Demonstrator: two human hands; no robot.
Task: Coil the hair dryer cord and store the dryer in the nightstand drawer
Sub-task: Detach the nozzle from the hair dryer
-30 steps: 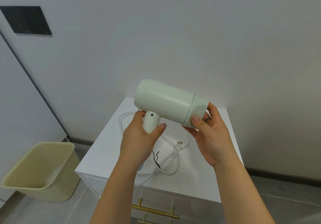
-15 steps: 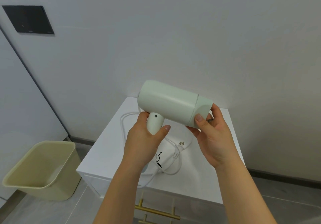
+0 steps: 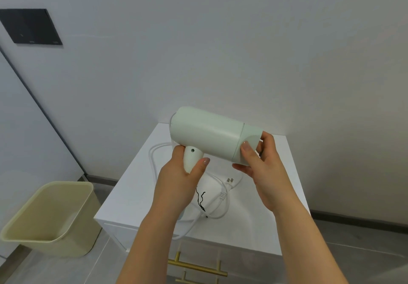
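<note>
A pale green hair dryer [image 3: 207, 133] is held in the air above the white nightstand [image 3: 271, 228]. My left hand [image 3: 178, 180] grips its short handle from below. My right hand [image 3: 262, 169] holds the nozzle end, thumb on the near side. The white cord [image 3: 220, 211] lies in loose loops on the nightstand top, with its plug [image 3: 229, 181] lying near the middle. A thin black twist tie [image 3: 201, 200] lies by the cord. The drawer front shows a gold handle [image 3: 196, 266] below; the drawer is closed.
A beige waste bin [image 3: 46, 219] stands on the floor left of the nightstand. A grey wall rises right behind the nightstand, with a dark panel [image 3: 31, 26] at upper left. Grey floor tiles show at both sides.
Both hands have carried the dryer slightly to the right and a little up; the grips look the same. The cord on the nightstand has not visibly moved.
</note>
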